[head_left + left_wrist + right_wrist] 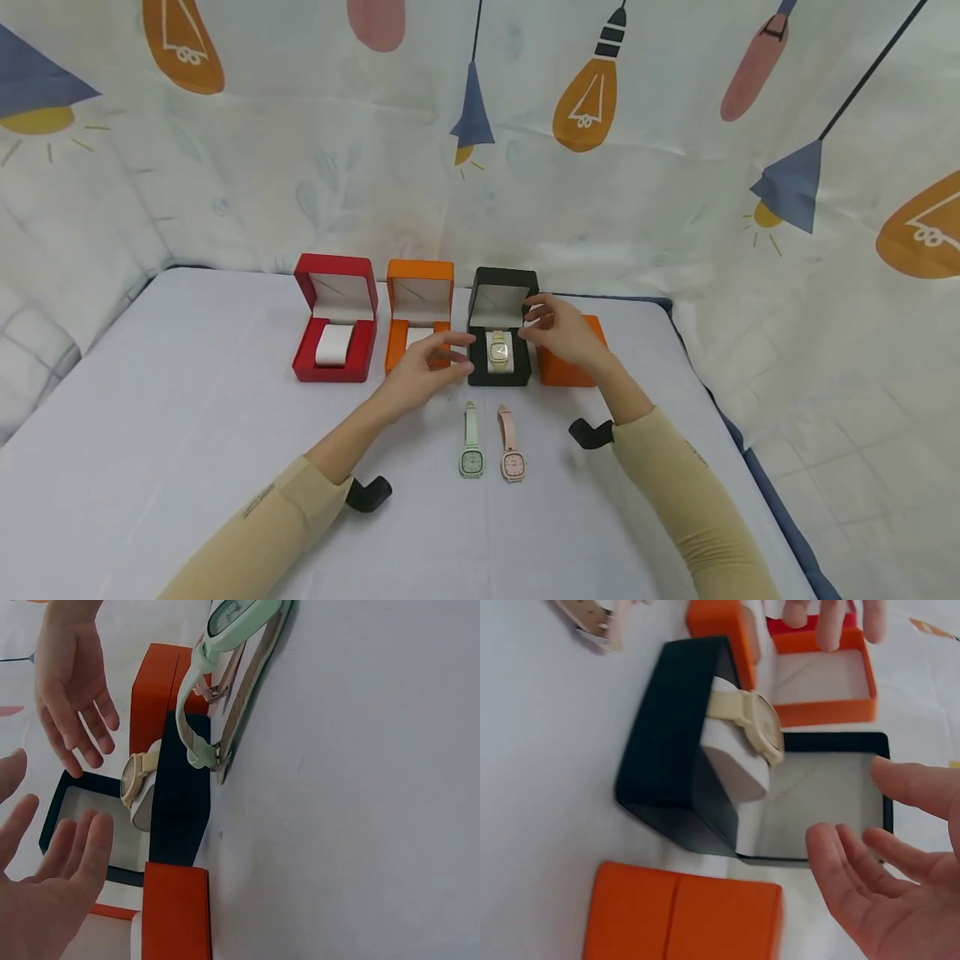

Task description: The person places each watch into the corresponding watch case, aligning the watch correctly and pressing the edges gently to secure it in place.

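A dark watch box stands with its lid raised. Inside it, a pale yellow watch is wrapped round a white cushion. My left hand is at the box's left side, fingers spread and holding nothing. On the other side, my right hand has its fingers loosely bent, with the fingertips overlapping the lid's right edge in the head view; it also holds nothing. In front of the box lie a green watch and a pink watch, straps pointing away from me.
To the left stand an open red box with a white cushion and an open orange box, partly behind my left hand. A closed orange box sits at the right, partly behind my right hand. A printed curtain hangs behind the table.
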Available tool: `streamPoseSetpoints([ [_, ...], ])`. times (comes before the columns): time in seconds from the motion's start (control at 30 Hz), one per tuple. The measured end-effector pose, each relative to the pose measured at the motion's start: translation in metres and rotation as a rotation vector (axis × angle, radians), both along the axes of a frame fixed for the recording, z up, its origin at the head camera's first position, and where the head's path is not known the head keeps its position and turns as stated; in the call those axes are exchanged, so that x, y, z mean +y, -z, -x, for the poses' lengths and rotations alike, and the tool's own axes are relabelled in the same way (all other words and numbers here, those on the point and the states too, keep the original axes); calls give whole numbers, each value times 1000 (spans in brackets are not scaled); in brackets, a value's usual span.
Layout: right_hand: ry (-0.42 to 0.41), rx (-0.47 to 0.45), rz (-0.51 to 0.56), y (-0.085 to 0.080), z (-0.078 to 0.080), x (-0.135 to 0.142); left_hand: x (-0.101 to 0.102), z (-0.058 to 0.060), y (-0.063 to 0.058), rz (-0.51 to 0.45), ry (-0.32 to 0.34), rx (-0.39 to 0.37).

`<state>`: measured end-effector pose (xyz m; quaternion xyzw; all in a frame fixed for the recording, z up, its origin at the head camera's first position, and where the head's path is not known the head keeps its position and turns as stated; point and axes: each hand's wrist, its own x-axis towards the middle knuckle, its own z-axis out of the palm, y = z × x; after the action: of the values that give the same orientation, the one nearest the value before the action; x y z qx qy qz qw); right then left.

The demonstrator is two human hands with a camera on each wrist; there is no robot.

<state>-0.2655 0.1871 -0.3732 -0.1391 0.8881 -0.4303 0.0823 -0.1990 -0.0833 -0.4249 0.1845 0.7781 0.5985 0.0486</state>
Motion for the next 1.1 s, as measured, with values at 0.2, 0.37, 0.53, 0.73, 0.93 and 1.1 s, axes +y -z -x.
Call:
streamPoseSetpoints([
  [0.2, 105, 32, 94, -8, 6, 9, 5, 13, -10, -30, -15, 20],
  [0.37, 184, 45, 156, -10, 13, 11, 10, 21, -20, 3, -44, 30],
  [0.53, 204, 18, 227, -12, 22, 11, 17, 27, -26, 50, -86, 37],
  [0.73, 168, -29, 266, -15, 30, 6, 26, 36, -27, 28, -85, 58],
  [0.93, 136, -67, 254, -15, 39, 0, 35, 41, -31, 40, -112, 76],
  [1.1, 116, -103, 270, -13, 46, -3, 40, 45, -32, 66, -137, 70],
])
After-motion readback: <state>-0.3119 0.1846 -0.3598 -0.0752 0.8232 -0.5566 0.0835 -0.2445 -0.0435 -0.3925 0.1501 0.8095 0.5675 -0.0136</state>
